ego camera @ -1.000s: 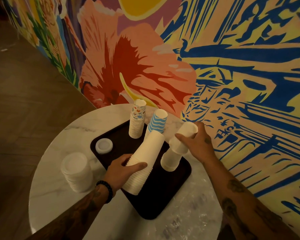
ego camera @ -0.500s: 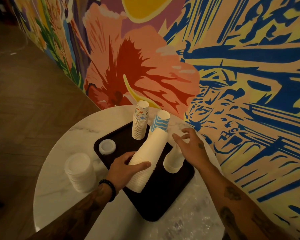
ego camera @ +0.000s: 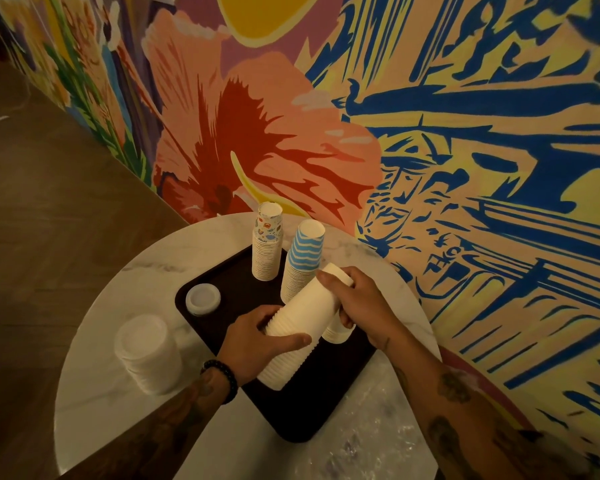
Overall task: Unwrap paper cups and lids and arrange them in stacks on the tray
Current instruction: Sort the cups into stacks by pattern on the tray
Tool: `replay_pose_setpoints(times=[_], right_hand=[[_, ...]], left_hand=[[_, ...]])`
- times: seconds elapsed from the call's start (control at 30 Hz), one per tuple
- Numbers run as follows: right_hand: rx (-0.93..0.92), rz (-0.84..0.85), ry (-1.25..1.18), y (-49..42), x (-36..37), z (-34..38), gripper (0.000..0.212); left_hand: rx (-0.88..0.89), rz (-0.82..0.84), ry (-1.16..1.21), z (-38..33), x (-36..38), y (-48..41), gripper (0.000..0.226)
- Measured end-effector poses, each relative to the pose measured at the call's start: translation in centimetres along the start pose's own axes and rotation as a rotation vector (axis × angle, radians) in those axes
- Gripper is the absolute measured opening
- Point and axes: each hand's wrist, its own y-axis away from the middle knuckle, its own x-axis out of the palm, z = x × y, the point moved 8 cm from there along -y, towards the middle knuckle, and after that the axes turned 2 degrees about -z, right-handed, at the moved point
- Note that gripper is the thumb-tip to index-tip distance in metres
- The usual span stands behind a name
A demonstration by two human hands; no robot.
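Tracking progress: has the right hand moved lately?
Yes. The right hand shifted left, toward the blue-striped stack, onto the top of the leaning white stack.

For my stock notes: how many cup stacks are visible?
4: patterned stack rearmost; blue-striped stack beside it; tall white stack in left hand; short white stack under right hand.

Café: mural (ego camera: 257,133), marble table (ego camera: 201,244), cup stacks (ego camera: 266,258)

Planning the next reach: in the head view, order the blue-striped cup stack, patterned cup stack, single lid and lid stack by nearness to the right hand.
From the right hand:
1. Blue-striped cup stack, just beyond it.
2. Patterned cup stack, farther back-left.
3. Single lid, left on the tray.
4. Lid stack, leftmost, on the table.
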Motion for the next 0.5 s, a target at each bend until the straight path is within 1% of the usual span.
replay_pose_setpoints(times=[0.13, 0.27, 0.37, 0.43, 0.5], right_hand=[[0.03, 0.014, -0.024, -0.2, -0.1, -0.3, 0.033], [0.042, 0.01, -0.063, -0.4, 0.0, -0.2, 0.027], [0.044, -0.022, -0.136, -0.7, -0.6, 0.0, 0.022], [0.032, -0.082, -0.153, -1.0, -1.8, 0.6, 0.024], [-0.024, -0.187, -0.129, -1.4, -3.8, 1.7, 0.033]], left_hand=[[-0.03, 0.02, 0.019, 0.0, 0.1, -0.2, 0.053], [-0.075, 0.05, 0.074, 0.3, 0.3, -0.3, 0.073], [-0.147, 0.055, 0.128, 1.2, 0.2, -0.1, 0.079], [-0.178, 0.065, 0.128, 1.8, 0.2, 0.2, 0.07], [-0.219, 0.054, 0.142, 2.7, 0.0, 0.4, 0.051]])
